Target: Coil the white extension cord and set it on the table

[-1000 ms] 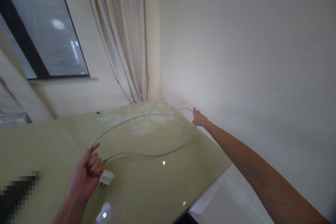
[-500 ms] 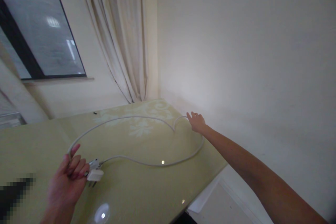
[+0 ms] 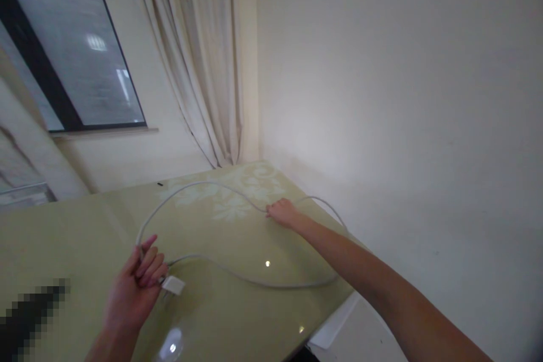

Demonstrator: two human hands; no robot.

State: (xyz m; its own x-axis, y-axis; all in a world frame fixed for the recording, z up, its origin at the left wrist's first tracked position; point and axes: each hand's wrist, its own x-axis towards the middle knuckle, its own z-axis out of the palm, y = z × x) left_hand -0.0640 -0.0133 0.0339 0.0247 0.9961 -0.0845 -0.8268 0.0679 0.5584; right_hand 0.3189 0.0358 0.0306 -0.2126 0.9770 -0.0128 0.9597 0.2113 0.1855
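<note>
A white power cord (image 3: 203, 183) runs in a wide loop above and on the table. My left hand (image 3: 142, 274) is closed around one part of it, near the lower left. Just right of those fingers hangs a white plug (image 3: 173, 285) with its prongs pointing down. My right hand (image 3: 282, 212) reaches to the far part of the loop, its fingers closed on the cord. Past that hand the cord curves out to the right and comes back under my forearm toward the plug end.
The glossy pale-green table (image 3: 229, 317) has a white floral pattern at its far corner. A small dark object (image 3: 160, 184) lies near the back edge. Behind stand a curtain (image 3: 207, 68), a window (image 3: 106, 56) and a bare wall (image 3: 382, 96) on the right.
My right hand has moved left and slightly down from the table's right edge to a nearer stretch of the cord. The left hand and plug appear farther right as the view shifts.
</note>
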